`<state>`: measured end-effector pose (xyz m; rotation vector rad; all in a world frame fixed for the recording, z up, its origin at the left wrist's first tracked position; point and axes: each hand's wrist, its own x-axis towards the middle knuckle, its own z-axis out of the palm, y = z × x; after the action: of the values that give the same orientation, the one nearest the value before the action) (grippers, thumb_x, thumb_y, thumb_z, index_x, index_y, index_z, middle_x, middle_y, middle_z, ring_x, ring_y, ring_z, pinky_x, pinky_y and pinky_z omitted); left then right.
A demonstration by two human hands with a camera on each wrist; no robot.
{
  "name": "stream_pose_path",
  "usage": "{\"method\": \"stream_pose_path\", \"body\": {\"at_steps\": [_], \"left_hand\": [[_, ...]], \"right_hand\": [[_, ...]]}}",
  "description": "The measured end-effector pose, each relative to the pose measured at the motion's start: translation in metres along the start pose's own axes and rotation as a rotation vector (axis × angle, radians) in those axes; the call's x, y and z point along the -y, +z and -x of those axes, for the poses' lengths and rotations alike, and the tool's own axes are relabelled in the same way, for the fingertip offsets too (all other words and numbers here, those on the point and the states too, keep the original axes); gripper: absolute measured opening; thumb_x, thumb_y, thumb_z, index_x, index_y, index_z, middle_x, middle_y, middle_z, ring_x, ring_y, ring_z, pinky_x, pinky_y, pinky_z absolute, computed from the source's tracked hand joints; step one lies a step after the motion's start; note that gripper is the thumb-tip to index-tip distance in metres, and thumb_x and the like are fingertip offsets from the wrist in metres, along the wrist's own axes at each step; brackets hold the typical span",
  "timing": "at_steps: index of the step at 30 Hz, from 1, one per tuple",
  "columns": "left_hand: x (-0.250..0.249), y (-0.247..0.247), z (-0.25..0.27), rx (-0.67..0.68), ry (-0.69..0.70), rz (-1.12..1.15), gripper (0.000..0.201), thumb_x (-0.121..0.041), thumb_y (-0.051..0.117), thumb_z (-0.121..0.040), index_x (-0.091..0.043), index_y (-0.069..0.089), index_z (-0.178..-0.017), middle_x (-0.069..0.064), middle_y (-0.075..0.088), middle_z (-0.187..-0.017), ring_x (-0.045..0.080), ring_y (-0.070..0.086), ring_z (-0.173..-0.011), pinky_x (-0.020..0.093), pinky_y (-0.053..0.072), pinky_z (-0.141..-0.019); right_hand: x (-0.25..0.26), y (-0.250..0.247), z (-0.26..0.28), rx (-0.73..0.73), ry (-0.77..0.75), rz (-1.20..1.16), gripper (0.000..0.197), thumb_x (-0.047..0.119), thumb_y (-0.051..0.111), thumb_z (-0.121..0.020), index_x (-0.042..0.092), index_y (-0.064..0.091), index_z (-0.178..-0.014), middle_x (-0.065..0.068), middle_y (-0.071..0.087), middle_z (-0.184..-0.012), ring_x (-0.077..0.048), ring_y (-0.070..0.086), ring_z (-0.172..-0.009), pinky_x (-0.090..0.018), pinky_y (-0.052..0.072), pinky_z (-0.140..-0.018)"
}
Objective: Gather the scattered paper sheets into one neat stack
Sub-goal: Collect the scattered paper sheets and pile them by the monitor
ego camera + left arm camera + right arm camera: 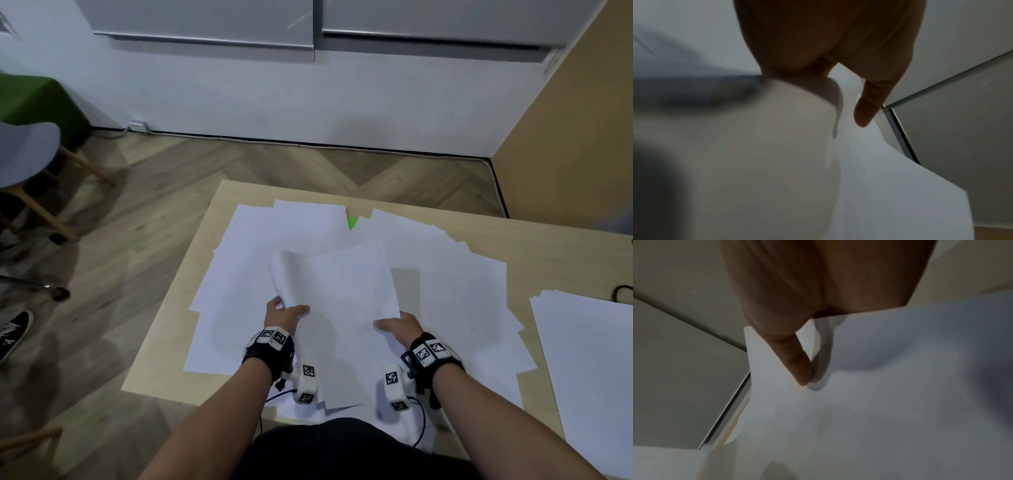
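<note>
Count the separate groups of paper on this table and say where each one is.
3. A bundle held by the left hand and right hand; loose sheets spread beneath it on the table; a stack at the right edge. Overlaps may hide others.

Head view: bright and even – soft indoor light, mostly sharp.
Shadows: a grey patch lies on the paper sheets point(442, 274) beside the lifted bundle point(339, 277); faint arm shadows fall near the table point(161, 342) edge.
Distortion: wide-angle bending curves the cabinet point(205, 24) lines and the floor point(137, 205) at the edges.
Left wrist view: dim, grainy – the left hand point(828, 40) is dark, the paper up close blurred.
Right wrist view: dim and soft; the right hand point(818, 280) is in shade, its thumb casting a small shadow.
</note>
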<state>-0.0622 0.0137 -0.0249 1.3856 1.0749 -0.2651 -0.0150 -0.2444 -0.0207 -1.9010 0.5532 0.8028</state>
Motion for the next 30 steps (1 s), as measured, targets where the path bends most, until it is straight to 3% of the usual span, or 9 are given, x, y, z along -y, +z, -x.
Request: {"method": "stream_pose_path", "body": {"at_steps": [3,8,10,12,16,19,24,27,30], "left_hand": [[0.000,0.001,0.003,0.028,0.007,-0.076,0.081,-0.026,0.079,-0.079,0.000,0.038,-0.144,0.011,0.047,-0.140,0.029,0.053,-0.114,0.035,0.041,-0.087],[-0.002,0.005,0.000,0.048,0.048,-0.064,0.094,-0.044,0.079,-0.061,-0.006,0.048,-0.141,0.008,0.056,-0.138,0.029,0.057,-0.119,0.035,0.045,-0.098],[-0.003,0.003,0.001,0.065,0.048,-0.067,0.073,-0.039,0.076,-0.062,-0.007,0.058,-0.125,0.005,0.065,-0.112,0.026,0.062,-0.097,0.035,0.050,-0.088],[-0.002,0.000,0.002,0.045,0.035,-0.078,0.039,-0.012,0.067,-0.082,-0.016,0.048,-0.116,0.001,0.056,-0.100,0.022,0.054,-0.088,0.028,0.043,-0.078],[0.009,-0.002,-0.003,0.014,0.050,-0.102,0.057,-0.010,0.064,-0.064,-0.004,0.049,-0.119,0.011,0.061,-0.108,0.032,0.060,-0.100,0.035,0.048,-0.083],[0.004,-0.009,0.001,-0.079,0.077,-0.121,0.047,-0.008,0.065,-0.068,-0.007,0.053,-0.113,0.013,0.063,-0.101,0.033,0.062,-0.094,0.035,0.049,-0.076],[-0.007,-0.024,-0.018,-0.132,0.093,-0.117,0.063,-0.014,0.071,-0.066,-0.009,0.053,-0.126,0.018,0.060,-0.111,0.037,0.061,-0.102,0.041,0.051,-0.079],[-0.012,-0.032,-0.013,-0.057,0.103,-0.123,0.031,-0.009,0.074,-0.070,-0.007,0.066,-0.100,0.011,0.067,-0.085,0.032,0.064,-0.083,0.033,0.050,-0.071],[-0.010,-0.030,-0.005,-0.006,0.118,-0.171,0.012,-0.014,0.071,-0.084,-0.011,0.068,-0.095,0.002,0.068,-0.079,0.025,0.063,-0.074,0.028,0.049,-0.067]], "right_hand": [[-0.009,0.001,-0.008,-0.011,0.031,-0.024,0.088,0.034,0.086,-0.061,-0.002,0.050,-0.133,-0.012,0.057,-0.132,-0.029,0.055,-0.118,-0.037,0.043,-0.101],[-0.011,-0.004,0.001,-0.014,0.033,-0.089,0.036,0.015,0.077,-0.077,-0.007,0.068,-0.104,-0.011,0.064,-0.095,-0.033,0.061,-0.102,-0.034,0.041,-0.083],[-0.010,-0.008,0.006,-0.017,0.050,-0.131,0.036,0.017,0.076,-0.075,-0.006,0.069,-0.102,-0.009,0.062,-0.093,-0.029,0.057,-0.098,-0.033,0.037,-0.082],[-0.009,-0.012,0.011,-0.022,0.061,-0.165,0.039,0.026,0.075,-0.060,0.001,0.072,-0.089,-0.007,0.064,-0.091,-0.027,0.055,-0.098,-0.033,0.034,-0.084],[-0.029,-0.028,-0.012,-0.117,0.083,-0.297,0.028,0.024,0.075,-0.062,0.004,0.071,-0.081,-0.004,0.054,-0.090,-0.020,0.043,-0.089,-0.041,0.037,-0.088],[-0.065,-0.053,-0.050,-0.171,0.097,-0.355,0.043,0.035,0.079,-0.038,0.017,0.050,-0.063,-0.006,0.043,-0.083,-0.023,0.038,-0.076,-0.039,0.035,-0.072],[-0.044,-0.066,-0.010,-0.267,0.182,-0.110,0.018,0.017,0.064,-0.077,0.004,0.055,-0.085,-0.009,0.050,-0.079,-0.025,0.044,-0.068,-0.030,0.034,-0.058],[-0.045,-0.061,-0.013,-0.254,0.128,0.012,0.007,0.010,0.062,-0.083,0.006,0.056,-0.081,-0.009,0.056,-0.081,-0.024,0.050,-0.071,-0.029,0.038,-0.060],[-0.043,-0.055,-0.013,-0.254,0.076,0.053,0.003,0.008,0.062,-0.084,0.007,0.060,-0.082,-0.010,0.062,-0.087,-0.026,0.055,-0.081,-0.028,0.041,-0.068]]}}
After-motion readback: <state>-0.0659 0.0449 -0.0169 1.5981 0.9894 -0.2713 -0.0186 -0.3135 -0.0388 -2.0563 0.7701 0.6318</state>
